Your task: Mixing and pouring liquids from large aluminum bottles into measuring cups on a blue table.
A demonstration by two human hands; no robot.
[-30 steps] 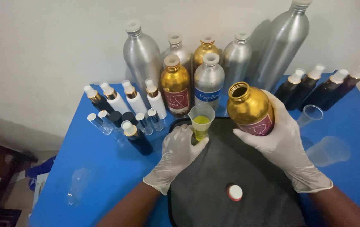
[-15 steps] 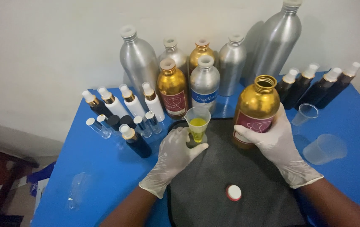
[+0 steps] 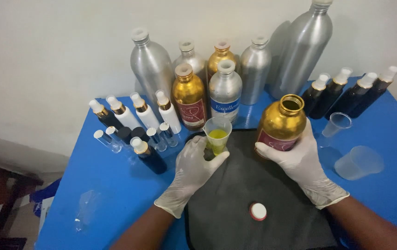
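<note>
Gold bottle (image 3: 281, 124) stands upright again on the black mat (image 3: 254, 185), no longer tipped; pouring is over. My right hand (image 3: 300, 159) grips it, my left hand (image 3: 193, 169) clasps the cup (image 3: 217, 134) of yellow liquid; cap (image 3: 258, 211) lies off.
</note>
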